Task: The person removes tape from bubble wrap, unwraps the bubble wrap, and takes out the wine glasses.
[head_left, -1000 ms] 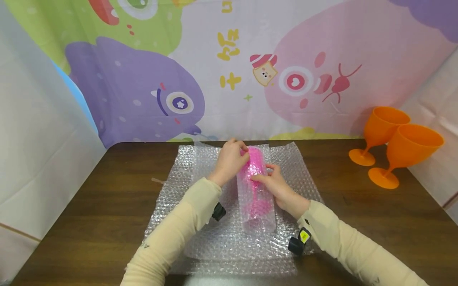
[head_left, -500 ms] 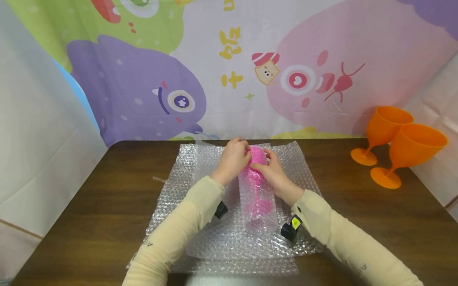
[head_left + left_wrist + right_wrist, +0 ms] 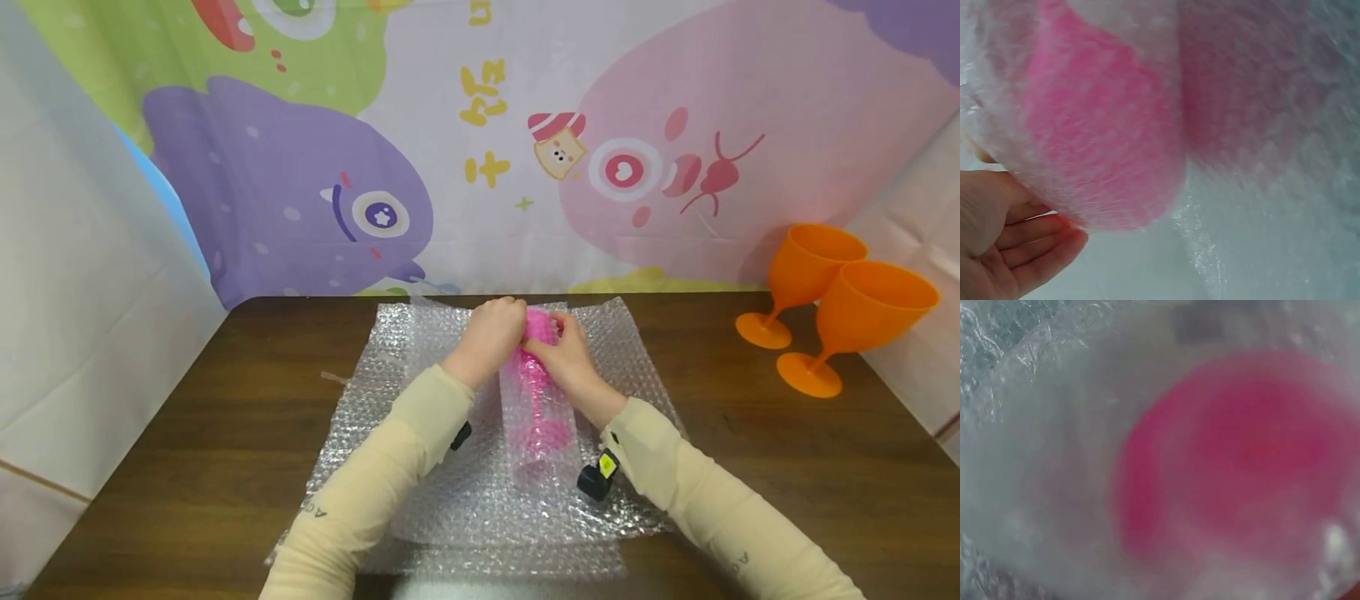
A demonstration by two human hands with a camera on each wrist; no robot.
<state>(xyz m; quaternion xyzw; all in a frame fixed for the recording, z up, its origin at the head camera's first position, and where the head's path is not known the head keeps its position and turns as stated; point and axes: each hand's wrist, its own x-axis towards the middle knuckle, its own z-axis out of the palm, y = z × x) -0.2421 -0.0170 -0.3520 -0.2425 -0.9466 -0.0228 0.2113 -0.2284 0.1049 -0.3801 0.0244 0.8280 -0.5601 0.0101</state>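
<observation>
In the head view, a pink goblet [image 3: 535, 375] lies inside a roll of clear bubble wrap [image 3: 543, 471], its bowl at the far end and its foot toward me. My left hand [image 3: 489, 340] grips the wrap at the upper left of the roll, its fingertips partly hidden. From the other side, my right hand [image 3: 572, 358] holds the roll around the bowl, thumb on top. Fingers of a hand [image 3: 1029, 244] touch the wrapped bowl in the left wrist view. The right wrist view looks closely through the wrap at the blurred pink goblet [image 3: 1147, 481]; little of the hand shows.
A bubble wrap sheet [image 3: 442, 517] is spread under the roll on the brown wooden table [image 3: 225, 433]. Two orange goblets [image 3: 813, 250] stand upright at the right. A strip of clear tape [image 3: 333, 377] sticks out left of the sheet. A cartoon-print cloth [image 3: 480, 233] hangs behind.
My right hand has moved farther up the roll, toward the bowl end. My left hand has shifted slightly right and turned, its fingers now more hidden. The roll stays nearly in place.
</observation>
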